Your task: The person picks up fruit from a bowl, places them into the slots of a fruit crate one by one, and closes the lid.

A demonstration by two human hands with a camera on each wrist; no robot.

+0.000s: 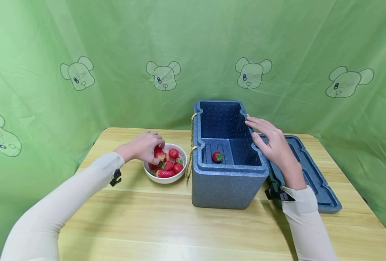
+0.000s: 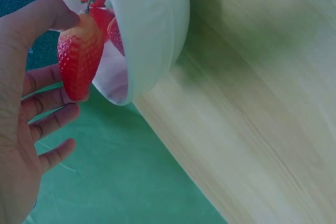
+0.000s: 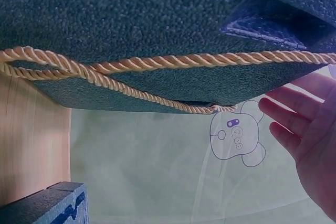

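Observation:
At the bowl, my left hand (image 1: pixel 145 146) pinches a large red strawberry (image 2: pixel 80 59) between thumb and fingers, its pale stem end by the thumb. The white bowl (image 1: pixel 166 180) holds several more strawberries (image 1: pixel 169 165), some with green leaves. To its right stands a deep blue-grey foam box (image 1: pixel 223 190) without its lid. One strawberry (image 1: pixel 216 157) lies on the box floor, toward the near end. My right hand (image 1: pixel 273 145) is at the box's right rim with fingers extended, holding nothing.
The box lid (image 1: pixel 313 172) lies on the wooden table (image 1: pixel 140 224), right of the box. Twisted gold rope (image 3: pixel 173 62) hangs along the box's sides. Green cloth (image 1: pixel 209 47) printed with bear heads hangs behind and beside the table.

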